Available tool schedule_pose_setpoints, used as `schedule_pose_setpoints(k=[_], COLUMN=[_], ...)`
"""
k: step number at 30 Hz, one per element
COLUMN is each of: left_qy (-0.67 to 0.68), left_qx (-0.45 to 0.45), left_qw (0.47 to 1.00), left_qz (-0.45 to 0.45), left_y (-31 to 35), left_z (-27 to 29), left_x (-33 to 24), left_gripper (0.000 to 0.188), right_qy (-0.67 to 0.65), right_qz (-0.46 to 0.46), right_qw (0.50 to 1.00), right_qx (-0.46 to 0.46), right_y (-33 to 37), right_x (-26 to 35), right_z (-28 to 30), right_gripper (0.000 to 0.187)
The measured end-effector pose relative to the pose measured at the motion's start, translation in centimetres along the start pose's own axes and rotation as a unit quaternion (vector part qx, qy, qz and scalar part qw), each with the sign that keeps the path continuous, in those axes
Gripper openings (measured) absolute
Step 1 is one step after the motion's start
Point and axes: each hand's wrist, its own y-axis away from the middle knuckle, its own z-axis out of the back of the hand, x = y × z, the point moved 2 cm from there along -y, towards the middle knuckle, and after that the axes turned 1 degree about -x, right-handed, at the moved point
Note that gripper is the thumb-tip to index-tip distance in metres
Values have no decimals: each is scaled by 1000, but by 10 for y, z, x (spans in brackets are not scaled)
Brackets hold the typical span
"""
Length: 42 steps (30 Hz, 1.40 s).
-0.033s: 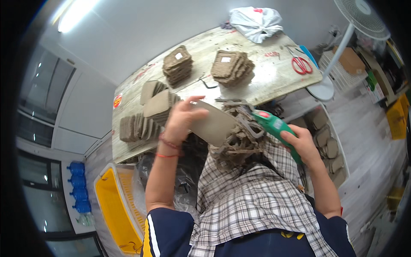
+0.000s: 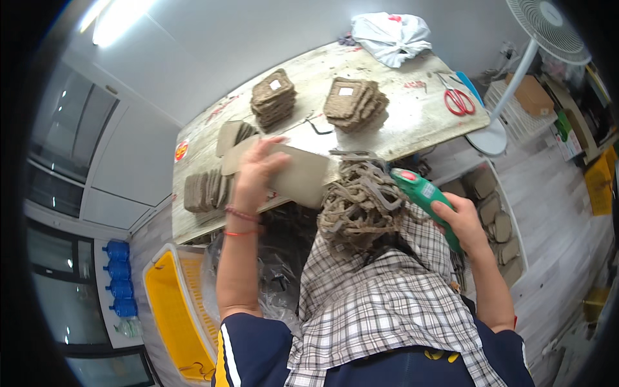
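Head view: a flat beige panel (image 2: 302,175) with rounded corners sits near the middle of the frame, blurred, its left end in the left hand (image 2: 256,171). That hand's thumb and fingers are partly closed on the panel, though blur hides exactly how they meet it. Just right of the panel, at centre, a tangled heap of grey-brown offcuts (image 2: 362,209) rests on a checked cloth (image 2: 387,316) over the lap; whether panel and heap touch I cannot tell. Right of centre, the right hand (image 2: 461,222) has its fingers wrapped around a green handheld tool (image 2: 422,192), whose head points up and left beside the heap. Beyond, the worn table (image 2: 412,119) spans the upper middle, bearing two brown stacks (image 2: 354,103) topped with white labels, more panels (image 2: 209,190) at its left, red-handled scissors (image 2: 459,102) toward its right end and a white plastic bag (image 2: 390,40) at its far edge. A yellow basket (image 2: 169,316) stands lower left, a bin (image 2: 516,242) of panels right of centre, and a fan (image 2: 551,29) upper right.
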Motion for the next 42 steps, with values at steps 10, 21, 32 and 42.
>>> schedule_pose_setpoints(k=[10,21,32,42], left_qy=[-580,-503,221,567], left_qx=[-392,-149,-201,-89], left_qw=[688,833,927,818], left_qz=[-190,-177,-225,-34], left_y=[-60,-191,-144,-63], left_z=[89,-109,-84,-174], left_x=[2,81,46,71], left_gripper=[36,54,26,37], right_qy=[-23,-31,9,51], right_qz=[11,3,53,82], right_qw=[998,997,987,974], right_qx=[-51,-75,-154,-202], right_y=[10,10,-1,7], right_x=[-27,-30,-9,4], right_z=[20,11,-14,-30], right_gripper=[41,36,42,45])
